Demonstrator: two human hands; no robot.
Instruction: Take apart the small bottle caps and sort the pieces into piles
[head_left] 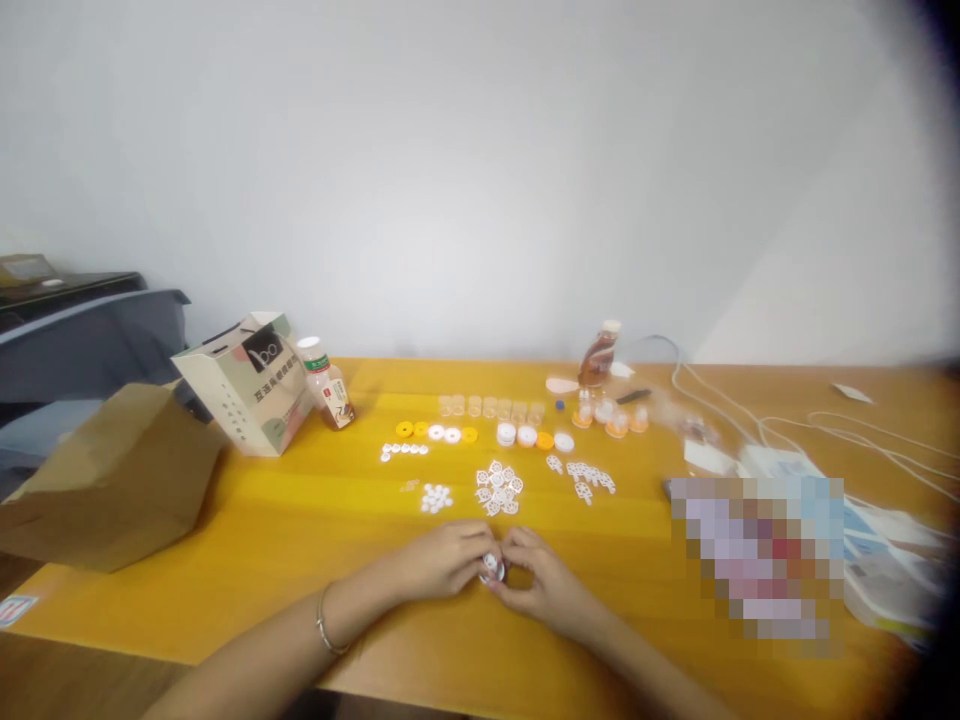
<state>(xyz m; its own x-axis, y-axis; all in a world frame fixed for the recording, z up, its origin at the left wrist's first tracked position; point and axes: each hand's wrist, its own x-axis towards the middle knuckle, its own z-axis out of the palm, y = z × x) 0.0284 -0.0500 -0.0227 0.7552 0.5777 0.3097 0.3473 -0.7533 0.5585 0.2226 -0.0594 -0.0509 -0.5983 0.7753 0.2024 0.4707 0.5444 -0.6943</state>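
Close to the table's front edge, my left hand (454, 560) and my right hand (536, 575) meet around a small round white part (491, 568). Fingers of both hands are closed on it, and they cover much of its outline. Just beyond them lies a pile of white spoked wheel-like pieces (499, 488). Small white round pieces (436, 498) sit in a cluster to its left. More white cut-out pieces (590, 477) lie to the right. Farther back are yellow and white discs (452, 434), and behind them a row of small clear cups (490, 406).
On the left stand a printed paper bag (262, 390), a white-capped bottle (325, 385) and a brown paper bag (127, 480). At the back right are a brown bottle (598, 358), orange-and-clear pieces (616, 424) and white cables (720, 410). A blurred-out item (757, 560) lies at right.
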